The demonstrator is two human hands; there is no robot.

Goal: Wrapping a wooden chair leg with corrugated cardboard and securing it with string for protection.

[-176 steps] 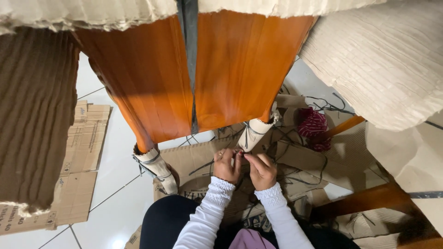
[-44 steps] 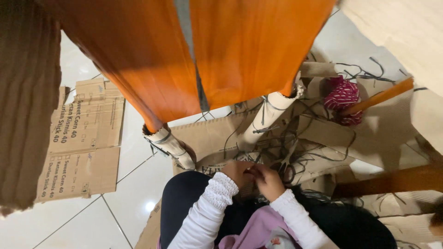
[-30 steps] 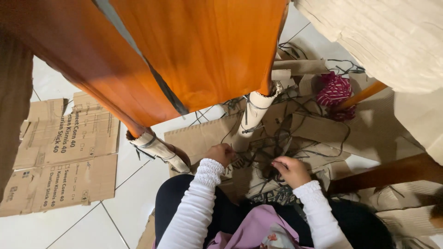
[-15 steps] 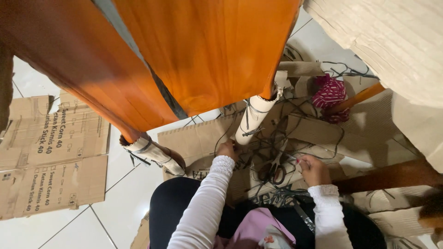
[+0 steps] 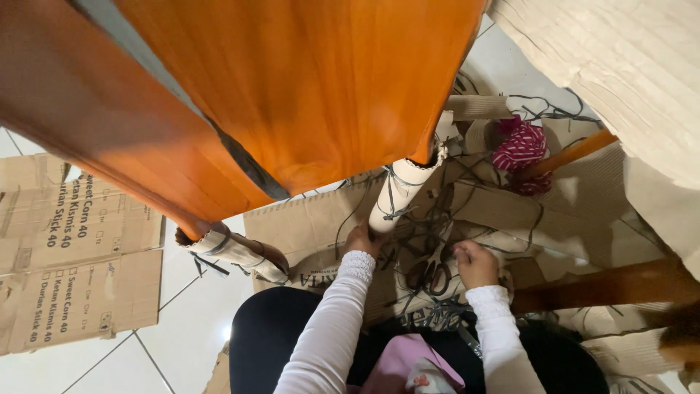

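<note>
My left hand point(image 5: 362, 238) rests at the foot of a wooden furniture leg wrapped in pale cardboard and tied with dark string point(image 5: 397, 195). My right hand point(image 5: 475, 261) is down among a tangle of dark string point(image 5: 430, 241), fingers curled beside a pair of scissors point(image 5: 436, 271); whether it grips string I cannot tell. A second wrapped leg point(image 5: 232, 249) stands to the left. Both belong to a large orange wooden piece point(image 5: 292, 95) above.
A ball of red-and-white yarn point(image 5: 519, 151) lies at the upper right near an orange wooden bar point(image 5: 569, 155). Flattened printed cardboard point(image 5: 73, 255) covers the white tiled floor at left. Corrugated cardboard sheets point(image 5: 620, 66) hang at the right. Another wooden rail point(image 5: 605, 284) lies right.
My hands, held together near my lap with string between them, have parted: the left went to the base of the wrapped leg, the right reached out beside the scissors. The view tilted.
</note>
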